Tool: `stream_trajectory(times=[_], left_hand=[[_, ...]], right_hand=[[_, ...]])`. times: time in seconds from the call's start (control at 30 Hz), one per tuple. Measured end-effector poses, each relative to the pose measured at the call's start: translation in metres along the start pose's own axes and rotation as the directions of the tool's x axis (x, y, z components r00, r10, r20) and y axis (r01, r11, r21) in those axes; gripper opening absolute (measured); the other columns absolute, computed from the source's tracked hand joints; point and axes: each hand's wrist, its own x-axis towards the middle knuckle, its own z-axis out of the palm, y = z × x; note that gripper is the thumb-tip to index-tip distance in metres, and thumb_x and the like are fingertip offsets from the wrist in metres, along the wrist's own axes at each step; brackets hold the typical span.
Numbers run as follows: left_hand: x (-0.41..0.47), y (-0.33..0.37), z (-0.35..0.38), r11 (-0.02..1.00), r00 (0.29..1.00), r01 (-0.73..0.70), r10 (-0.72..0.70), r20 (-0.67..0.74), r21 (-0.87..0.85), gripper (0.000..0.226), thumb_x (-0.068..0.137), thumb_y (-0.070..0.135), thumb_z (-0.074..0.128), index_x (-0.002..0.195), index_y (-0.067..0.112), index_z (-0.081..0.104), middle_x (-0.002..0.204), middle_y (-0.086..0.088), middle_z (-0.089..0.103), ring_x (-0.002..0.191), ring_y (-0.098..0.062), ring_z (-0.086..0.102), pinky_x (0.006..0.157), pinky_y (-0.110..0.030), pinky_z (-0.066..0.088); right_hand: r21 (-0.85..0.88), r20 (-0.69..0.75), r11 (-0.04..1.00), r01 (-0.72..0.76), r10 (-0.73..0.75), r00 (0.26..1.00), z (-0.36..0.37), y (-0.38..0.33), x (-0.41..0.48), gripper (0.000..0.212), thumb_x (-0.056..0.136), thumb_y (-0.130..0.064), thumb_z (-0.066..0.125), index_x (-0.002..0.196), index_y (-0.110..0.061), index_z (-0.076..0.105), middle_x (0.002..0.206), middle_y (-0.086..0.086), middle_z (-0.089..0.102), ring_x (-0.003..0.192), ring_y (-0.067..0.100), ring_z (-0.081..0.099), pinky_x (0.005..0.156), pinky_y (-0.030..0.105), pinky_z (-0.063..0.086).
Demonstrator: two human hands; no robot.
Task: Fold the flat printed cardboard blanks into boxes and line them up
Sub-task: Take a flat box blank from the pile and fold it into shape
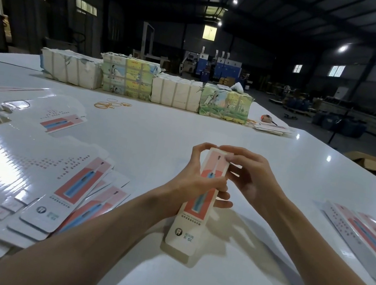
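both forearms [98,227] are bare along their visible length, as are left hand [196,181] and right hand [250,177].

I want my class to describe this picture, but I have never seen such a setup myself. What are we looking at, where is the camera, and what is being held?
There is no machine here. A person wears a camera on the head, so you look down their arms. The left hand grips a long printed box round its middle; the right hand pinches its far end. On the white table, flat blanks lie at the left, what look like finished boxes at the right, and wrapped bundles and rubber bands farther back.
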Motion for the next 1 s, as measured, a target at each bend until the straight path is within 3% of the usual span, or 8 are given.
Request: stream_trajectory(times=[0.27, 0.43, 0.63, 0.77, 0.83, 0.9, 1.0], left_hand=[[0.003, -0.003, -0.003, 0.995, 0.999, -0.017, 0.013, -0.034, -0.101, 0.086, 0.086, 0.004, 0.080, 0.127, 0.062, 0.032, 0.121, -0.021, 0.060, 0.089, -0.033, 0.078, 0.078, -0.048, 0.066], [0.002, -0.006, -0.007, 0.999, 1.000, -0.003, 0.003, -0.001, -0.045, 0.080, 0.090, 0.005, 0.078, 0.140, 0.049, 0.033, 0.116, -0.017, 0.065, 0.084, -0.025, 0.080, 0.064, -0.031, 0.063], [0.005, -0.006, -0.002, 0.998, 0.999, -0.011, 0.009, -0.035, -0.062, 0.077, 0.080, 0.012, 0.083, 0.129, 0.050, 0.038, 0.119, -0.016, 0.064, 0.087, -0.028, 0.079, 0.070, -0.040, 0.065], [0.010, -0.011, -0.001, 0.994, 0.998, -0.031, 0.025, -0.056, -0.105, 0.076, 0.085, 0.007, 0.081, 0.129, 0.050, 0.037, 0.118, -0.017, 0.063, 0.085, -0.030, 0.079, 0.072, -0.043, 0.066], [0.008, -0.012, -0.003, 0.991, 0.998, -0.026, 0.020, -0.053, -0.131, 0.077, 0.085, 0.013, 0.082, 0.133, 0.049, 0.034, 0.118, -0.015, 0.064, 0.082, -0.028, 0.079, 0.068, -0.035, 0.064], [0.006, -0.010, -0.004, 0.992, 0.997, -0.019, 0.009, -0.079, -0.125, 0.079, 0.079, 0.025, 0.080, 0.137, 0.045, 0.031, 0.112, -0.015, 0.067, 0.075, -0.024, 0.078, 0.066, -0.030, 0.062], [0.006, -0.002, -0.001, 0.937, 0.985, -0.106, 0.053, -0.163, -0.334, 0.061, 0.087, 0.025, 0.067, 0.141, 0.024, 0.037, 0.099, -0.015, 0.066, 0.080, -0.026, 0.072, 0.073, -0.041, 0.061]], right_hand=[[-0.303, -0.042, 0.933, 0.194, -0.216, 0.975, 0.012, 0.013, -0.006, 0.018, 0.101, -0.020, 0.069, 0.115, -0.012, 0.076, 0.104, 0.009, 0.078, 0.102, 0.033, 0.075, 0.097, 0.049, 0.061], [-0.363, -0.021, 0.907, 0.214, -0.238, 0.971, 0.010, 0.015, -0.010, 0.017, 0.102, -0.016, 0.067, 0.113, -0.009, 0.079, 0.102, 0.010, 0.080, 0.100, 0.029, 0.077, 0.096, 0.050, 0.061], [-0.333, -0.050, 0.915, 0.228, -0.259, 0.965, 0.010, 0.014, -0.008, 0.017, 0.102, -0.016, 0.067, 0.111, -0.007, 0.078, 0.101, 0.009, 0.080, 0.098, 0.030, 0.077, 0.091, 0.047, 0.064], [-0.365, -0.051, 0.897, 0.251, -0.288, 0.956, 0.013, 0.021, -0.010, 0.018, 0.104, -0.018, 0.064, 0.118, -0.012, 0.074, 0.104, 0.000, 0.079, 0.100, 0.021, 0.076, 0.089, 0.037, 0.064], [-0.456, -0.032, 0.846, 0.278, -0.328, 0.944, 0.017, 0.026, -0.009, 0.020, 0.107, -0.020, 0.060, 0.124, -0.018, 0.069, 0.114, -0.005, 0.075, 0.107, 0.014, 0.073, 0.089, 0.032, 0.063], [-0.609, 0.001, 0.729, 0.313, -0.394, 0.919, 0.020, 0.028, -0.008, 0.017, 0.109, -0.022, 0.056, 0.123, -0.021, 0.066, 0.122, -0.005, 0.066, 0.112, 0.008, 0.067, 0.092, 0.026, 0.060], [-0.764, 0.075, 0.567, 0.307, -0.394, 0.916, 0.023, 0.024, -0.007, 0.025, 0.109, -0.033, 0.054, 0.127, -0.025, 0.069, 0.119, -0.001, 0.052, 0.113, 0.008, 0.060, 0.089, 0.016, 0.054]])
